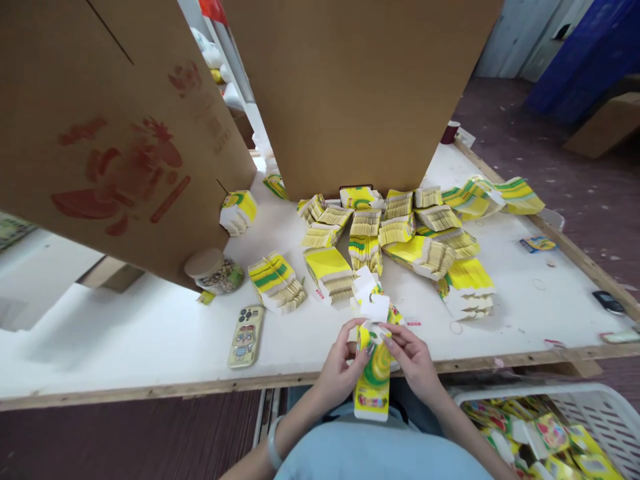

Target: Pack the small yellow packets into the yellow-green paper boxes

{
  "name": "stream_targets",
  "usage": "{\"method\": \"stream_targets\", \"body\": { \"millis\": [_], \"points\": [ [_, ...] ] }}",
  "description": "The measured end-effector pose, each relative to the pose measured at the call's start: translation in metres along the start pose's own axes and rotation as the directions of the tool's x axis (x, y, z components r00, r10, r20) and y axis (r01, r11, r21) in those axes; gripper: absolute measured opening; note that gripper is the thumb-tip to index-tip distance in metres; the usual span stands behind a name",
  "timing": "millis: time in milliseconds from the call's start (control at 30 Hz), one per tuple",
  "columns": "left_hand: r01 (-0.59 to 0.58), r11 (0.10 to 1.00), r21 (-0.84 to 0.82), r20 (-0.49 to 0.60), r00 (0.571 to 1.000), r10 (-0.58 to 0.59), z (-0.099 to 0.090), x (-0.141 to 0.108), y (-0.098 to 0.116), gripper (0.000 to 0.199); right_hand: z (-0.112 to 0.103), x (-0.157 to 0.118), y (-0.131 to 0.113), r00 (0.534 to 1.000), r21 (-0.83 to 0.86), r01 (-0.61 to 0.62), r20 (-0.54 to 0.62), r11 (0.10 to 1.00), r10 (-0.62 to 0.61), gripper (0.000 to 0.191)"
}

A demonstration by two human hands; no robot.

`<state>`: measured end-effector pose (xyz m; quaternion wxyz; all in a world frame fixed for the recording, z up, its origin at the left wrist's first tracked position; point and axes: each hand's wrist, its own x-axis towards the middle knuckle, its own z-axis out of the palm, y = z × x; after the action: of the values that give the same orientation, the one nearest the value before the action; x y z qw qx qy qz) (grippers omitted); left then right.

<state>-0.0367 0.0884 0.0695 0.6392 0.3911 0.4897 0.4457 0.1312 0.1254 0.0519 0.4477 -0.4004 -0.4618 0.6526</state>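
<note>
A yellow and green carton [373, 383] with white flaps at its top is held upright in front of my body, at the table's front edge. My left hand [345, 363] pinches its upper left side, thumb on the front face. On the upper right side, my right hand [411, 353] grips it with thumb and fingers near the top opening. White flaps of more cartons [374, 307] lie just beyond my fingertips. Behind them, stacks of flattened yellow cartons [365, 250] spread over the white table [200, 353].
Two tall cardboard boxes [350, 93] stand at the back and left. A jar [225, 277] and a phone [246, 337] lie left of my hands. At the lower right, a white basket [595, 400] holds many cartons. A dark red cup [450, 132] stands at the back right.
</note>
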Motion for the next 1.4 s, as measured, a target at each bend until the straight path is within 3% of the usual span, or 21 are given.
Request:
{"method": "stream_targets", "body": {
  "millis": [100,200,333,433,533,633,700,767,833,900,1067,1267,1333,1400],
  "points": [
    [0.01,1.0,0.027,0.033,0.999,-0.011,-0.001,-0.009,-0.003,0.051,-0.007,-0.011,0.002,0.998,-0.064,-0.056,0.031,0.996,0.058,0.029],
    [-0.074,0.995,0.064,0.036,0.997,0.071,0.002,-0.01,-0.007,0.042,-0.008,-0.018,0.006,0.999,-0.137,-0.032,0.032,0.99,0.037,0.03],
    [-0.086,0.996,0.015,-0.004,0.996,0.086,0.008,-0.007,-0.013,0.048,-0.003,-0.022,0.018,0.994,-0.127,0.07,-0.074,0.989,-0.08,0.021],
    [-0.09,0.996,0.007,0.012,0.996,0.09,0.01,-0.006,-0.016,0.061,-0.005,-0.023,0.024,0.973,-0.197,0.147,-0.146,0.969,-0.177,0.037],
    [-0.134,0.988,0.07,-0.017,0.991,0.136,0.009,-0.008,-0.013,0.062,-0.016,-0.026,0.018,0.947,-0.429,0.281,-0.022,0.858,-0.32,0.036],
    [-0.099,0.984,0.147,-0.016,0.995,0.103,0.006,-0.008,-0.008,0.055,-0.027,-0.029,0.008,0.909,-0.46,0.416,0.211,0.785,-0.358,0.049],
    [-0.068,0.979,0.19,-0.016,0.997,0.073,0.004,-0.008,-0.006,0.048,-0.028,-0.031,0.003,0.936,-0.398,0.335,0.244,0.854,-0.254,0.057],
    [-0.06,0.976,0.211,-0.008,0.998,0.063,0.002,-0.008,-0.005,0.044,-0.024,-0.033,-0.001,0.975,-0.313,0.121,0.216,0.942,-0.054,0.05],
    [-0.076,0.969,0.235,0.013,0.997,0.076,0.002,-0.009,-0.004,0.042,-0.018,-0.035,-0.004,0.97,-0.209,-0.07,0.213,0.975,0.115,0.047],
    [-0.094,0.959,0.267,0.029,0.996,0.09,0.002,-0.009,-0.002,0.04,-0.014,-0.035,-0.008,0.956,-0.128,-0.157,0.229,0.979,0.184,0.05],
    [-0.104,0.957,0.269,0.038,0.995,0.097,0.003,-0.007,-0.001,0.042,-0.018,-0.028,-0.024,0.942,-0.098,-0.227,0.231,0.969,0.244,0.05],
    [-0.167,0.951,0.261,-0.007,0.985,0.175,0.009,-0.005,-0.023,0.041,-0.019,-0.025,-0.023,0.919,-0.04,-0.288,0.268,0.957,0.288,0.047],
    [-0.229,0.923,0.309,0.05,0.973,0.224,0.011,0.006,-0.026,0.042,-0.027,-0.028,-0.018,0.944,-0.034,-0.272,0.182,0.962,0.273,0.042],
    [-0.339,0.824,0.454,0.113,0.939,0.325,0.009,0.031,-0.021,0.04,-0.049,-0.037,-0.017,0.977,-0.093,-0.213,0.011,0.973,0.215,0.039]
  ]
}}
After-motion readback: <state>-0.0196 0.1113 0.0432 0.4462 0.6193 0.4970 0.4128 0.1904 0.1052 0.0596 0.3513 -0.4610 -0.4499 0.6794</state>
